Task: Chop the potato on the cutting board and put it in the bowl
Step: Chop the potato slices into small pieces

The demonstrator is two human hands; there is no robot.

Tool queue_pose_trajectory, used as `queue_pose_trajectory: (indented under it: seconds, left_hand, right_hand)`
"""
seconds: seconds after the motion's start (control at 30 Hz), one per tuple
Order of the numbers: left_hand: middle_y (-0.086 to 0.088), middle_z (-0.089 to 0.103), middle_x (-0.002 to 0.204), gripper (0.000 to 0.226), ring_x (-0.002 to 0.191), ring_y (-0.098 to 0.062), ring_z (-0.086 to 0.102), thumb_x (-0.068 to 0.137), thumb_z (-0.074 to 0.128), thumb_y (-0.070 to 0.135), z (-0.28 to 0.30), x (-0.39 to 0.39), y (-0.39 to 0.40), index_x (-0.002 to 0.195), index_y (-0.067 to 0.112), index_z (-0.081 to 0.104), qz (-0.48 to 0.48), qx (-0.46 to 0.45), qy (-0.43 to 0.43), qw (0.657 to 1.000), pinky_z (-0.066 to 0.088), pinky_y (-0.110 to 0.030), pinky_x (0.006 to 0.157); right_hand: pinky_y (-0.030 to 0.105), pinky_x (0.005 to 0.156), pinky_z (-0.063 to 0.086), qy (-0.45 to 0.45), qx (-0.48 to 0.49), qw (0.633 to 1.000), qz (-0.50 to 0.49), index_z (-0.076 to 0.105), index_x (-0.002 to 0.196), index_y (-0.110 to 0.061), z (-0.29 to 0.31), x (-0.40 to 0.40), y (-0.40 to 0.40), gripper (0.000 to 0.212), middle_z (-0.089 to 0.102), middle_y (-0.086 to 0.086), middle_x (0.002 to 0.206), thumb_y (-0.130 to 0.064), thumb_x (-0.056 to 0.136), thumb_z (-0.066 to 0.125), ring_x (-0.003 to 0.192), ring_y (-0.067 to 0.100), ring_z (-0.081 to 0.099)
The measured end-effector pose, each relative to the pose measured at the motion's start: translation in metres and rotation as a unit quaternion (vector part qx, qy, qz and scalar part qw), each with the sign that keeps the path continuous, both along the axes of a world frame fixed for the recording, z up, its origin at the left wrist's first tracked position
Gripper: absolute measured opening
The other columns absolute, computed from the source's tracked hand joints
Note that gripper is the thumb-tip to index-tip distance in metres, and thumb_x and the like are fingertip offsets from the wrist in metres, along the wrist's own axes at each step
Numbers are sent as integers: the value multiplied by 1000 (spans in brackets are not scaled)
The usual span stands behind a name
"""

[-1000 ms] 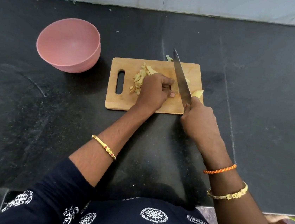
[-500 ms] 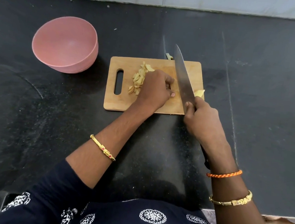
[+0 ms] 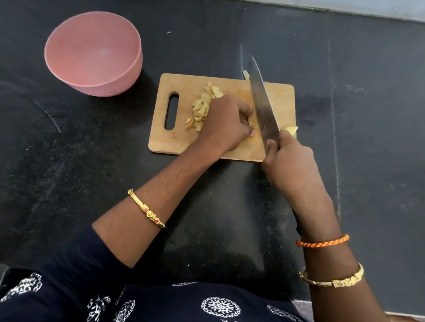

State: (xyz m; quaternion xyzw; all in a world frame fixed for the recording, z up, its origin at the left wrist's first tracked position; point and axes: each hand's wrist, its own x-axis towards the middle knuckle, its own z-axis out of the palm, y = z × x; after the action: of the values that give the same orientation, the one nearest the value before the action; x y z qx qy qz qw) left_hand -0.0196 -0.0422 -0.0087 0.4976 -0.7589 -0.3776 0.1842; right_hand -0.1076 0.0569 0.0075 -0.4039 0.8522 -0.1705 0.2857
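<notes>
A wooden cutting board (image 3: 176, 141) with a handle slot lies on the black counter. A heap of chopped potato pieces (image 3: 201, 108) sits on its left half. My left hand (image 3: 225, 124) is curled over the board's middle, pressing down on a potato piece that its fingers hide. My right hand (image 3: 289, 167) grips the handle of a large knife (image 3: 262, 101), whose blade slants across the board just right of my left fingers. One loose potato piece (image 3: 291, 130) lies at the board's right edge. An empty pink bowl (image 3: 94, 52) stands to the left.
A small potato scrap (image 3: 245, 74) lies on the counter just behind the board, by the knife tip. The black countertop (image 3: 382, 127) runs wide to the right and back to a pale wall. The counter's front edge is by my body.
The knife blade has stayed slanted over the board beside my left fingers, shifting only slightly. My left hand holds the same spot. The view has shifted a little.
</notes>
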Motion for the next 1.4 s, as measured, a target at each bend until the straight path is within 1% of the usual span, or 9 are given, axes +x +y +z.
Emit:
queue_pose_trajectory:
  seconds: [0.17,0.37,0.47,0.6,0.77,0.93,1.1,1.23,1.4]
  left_hand:
    - [-7,66,116,45,100,-15,64,70,80,10,3,-2,3,113,5,65,3,5,1,1000,50,-25,92]
    - [-7,67,115,46,99,-16,65,68,81,9,0,-1,1,111,4,66,10,12,9,1000,51,-27,92]
    - [-7,67,115,46,99,-15,64,68,81,9,-1,0,1,111,4,66,11,10,13,1000,51,-25,91]
    - [-8,67,114,46,98,-17,65,68,81,9,-3,-1,3,111,3,66,12,16,24,1000,52,-31,92]
    - [-9,67,115,47,99,-18,65,68,81,8,-3,1,1,111,3,66,6,14,22,1000,51,-30,94]
    - [-7,68,111,48,96,-17,66,66,82,9,-5,1,1,111,5,67,28,33,35,998,52,-27,90]
    - [-4,65,116,55,93,-15,66,65,83,8,-5,2,0,116,9,64,33,37,55,997,53,-24,84]
    - [-3,66,113,56,77,-6,66,64,84,8,-6,5,-4,116,12,64,31,57,72,995,52,-14,72]
    - [-4,66,112,57,74,-8,67,63,84,7,-9,5,-6,116,11,64,23,61,81,995,54,-16,72]
  right_hand:
    - [33,68,40,-7,-4,1000,-18,46,88,-15,3,-9,2,19,57,14,89,-30,97,40,79,33,53]
    - [32,68,38,-6,16,1000,-7,43,90,-16,3,-5,1,16,53,11,87,-29,98,39,75,30,50]
    - [37,72,44,9,29,1000,6,46,100,-15,7,-3,-3,17,51,12,92,-29,99,37,79,31,50]
    - [44,82,50,19,58,998,10,48,109,-11,9,5,6,22,53,15,97,-28,99,37,86,35,55]
    - [42,74,49,-2,72,997,-6,44,95,-13,11,12,37,20,55,16,89,-31,99,35,83,37,56]
    - [33,61,33,12,-22,999,-40,34,69,-19,26,6,30,32,53,13,78,-30,98,39,73,33,49]
    - [36,70,43,16,-17,999,-27,46,89,-14,18,0,6,20,57,14,90,-30,98,38,81,34,54]
    - [34,71,42,7,7,1000,-15,50,100,-15,9,-1,-1,18,53,11,90,-29,99,38,80,31,50]
    - [33,70,41,8,11,1000,-9,52,109,-14,8,0,-4,21,52,9,88,-28,99,39,78,27,49]
